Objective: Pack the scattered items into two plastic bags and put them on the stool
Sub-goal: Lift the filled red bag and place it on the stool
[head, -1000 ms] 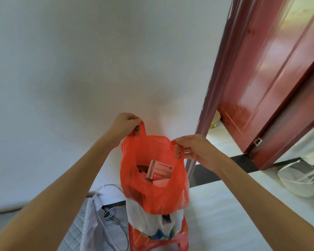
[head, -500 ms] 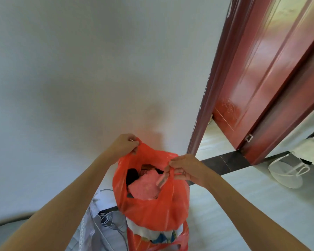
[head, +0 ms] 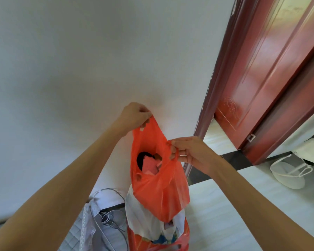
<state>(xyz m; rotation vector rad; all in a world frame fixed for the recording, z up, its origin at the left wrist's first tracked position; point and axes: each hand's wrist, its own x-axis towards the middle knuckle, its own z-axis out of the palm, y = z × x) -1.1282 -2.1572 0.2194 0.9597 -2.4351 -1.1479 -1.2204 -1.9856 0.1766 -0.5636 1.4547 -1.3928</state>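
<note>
My left hand [head: 134, 113] and right hand [head: 188, 151] each pinching a handle of the orange plastic bag [head: 158, 189], its pink contents [head: 150, 165] half hidden, the white bag [head: 143, 221] below mostly covered.

white bag [head: 145, 220] filling stool [head: 181, 245], wire coil [head: 109, 211] left, bare floor [head: 225, 214] right

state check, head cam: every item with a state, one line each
left hand: pinching one handle of the red bag
right hand: pinching the other handle
red bag: held up, mouth open, pink items inside
white bag: filled, resting on the red stool
red stool: holds the white bag, mostly hidden
door: open
white basket: on the floor, tilted
</note>
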